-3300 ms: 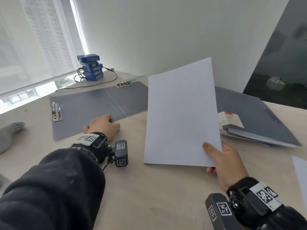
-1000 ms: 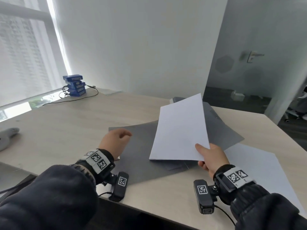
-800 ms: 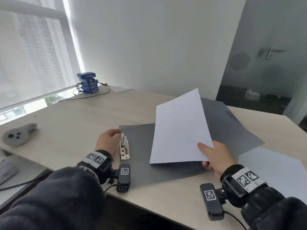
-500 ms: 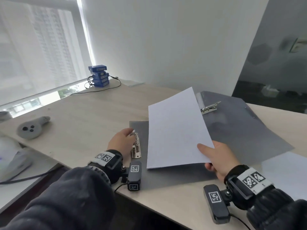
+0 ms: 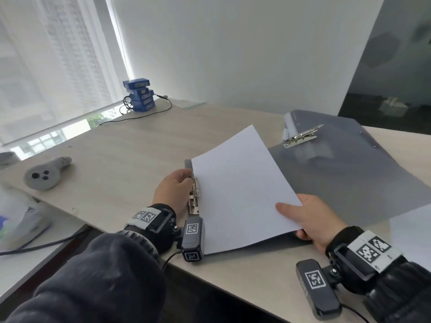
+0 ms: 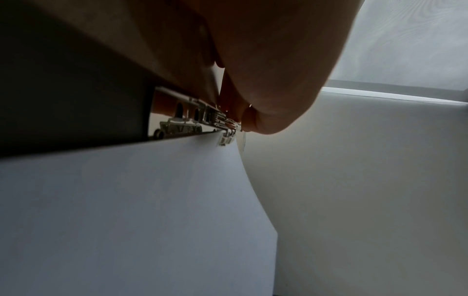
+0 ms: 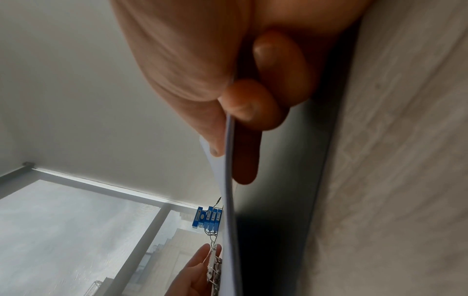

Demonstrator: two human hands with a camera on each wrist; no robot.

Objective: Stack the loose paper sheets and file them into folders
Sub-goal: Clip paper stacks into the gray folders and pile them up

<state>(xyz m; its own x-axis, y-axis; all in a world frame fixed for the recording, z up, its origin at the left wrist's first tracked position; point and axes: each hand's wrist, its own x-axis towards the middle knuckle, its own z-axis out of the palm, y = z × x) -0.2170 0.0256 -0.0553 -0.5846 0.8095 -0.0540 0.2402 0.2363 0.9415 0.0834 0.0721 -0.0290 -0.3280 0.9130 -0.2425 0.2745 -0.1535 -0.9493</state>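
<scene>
A grey folder (image 5: 363, 190) lies open on the desk, with one metal clip (image 5: 194, 197) at its left edge and a second clip (image 5: 300, 137) at its far edge. My left hand (image 5: 173, 190) pinches the lever of the left clip (image 6: 202, 118). A stack of white sheets (image 5: 238, 190) is pinched at its near right corner by my right hand (image 5: 307, 217), thumb on top. The stack (image 7: 229, 200) hangs tilted over the folder, and its left edge (image 6: 126, 200) meets the clip. Under the sheets, the folder's left half is hidden.
Another white sheet (image 5: 410, 229) lies on the desk at the far right. A grey controller (image 5: 44, 174) rests at the left, and blue boxes (image 5: 140, 94) with a black cable stand by the window. The desk's front edge runs just under my wrists.
The open folder now lies near the front edge of the desk. My left hand has closed on the left clip's lever. The sheets have come down and leftwards until their edge meets that clip.
</scene>
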